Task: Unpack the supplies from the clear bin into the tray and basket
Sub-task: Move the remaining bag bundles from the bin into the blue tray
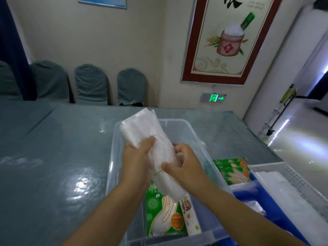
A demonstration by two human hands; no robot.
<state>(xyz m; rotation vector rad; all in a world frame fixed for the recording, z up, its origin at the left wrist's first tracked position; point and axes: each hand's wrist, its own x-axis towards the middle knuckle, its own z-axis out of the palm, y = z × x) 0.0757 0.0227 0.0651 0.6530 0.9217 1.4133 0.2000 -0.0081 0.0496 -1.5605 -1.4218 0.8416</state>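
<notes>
A long bundle of white plastic bags (142, 126), bound by a rubber band, is held tilted above the clear bin (117, 139). My left hand (136, 162) grips its middle from the left, and my right hand (186, 166) holds its lower part from the right. Inside the bin lie a green glove packet (163, 215) and a narrow white patterned packet (190, 215). To the right, a blue tray (276, 210) holds green glove packets (232, 169) at its far end. A white basket (298, 180) beside it contains white plastic bags.
Everything stands on a glossy grey-blue table (53, 166). Three covered chairs (90, 84) line the wall behind it. A framed poster (229, 38) and a green exit sign (213, 98) hang on the wall. Open floor lies to the right.
</notes>
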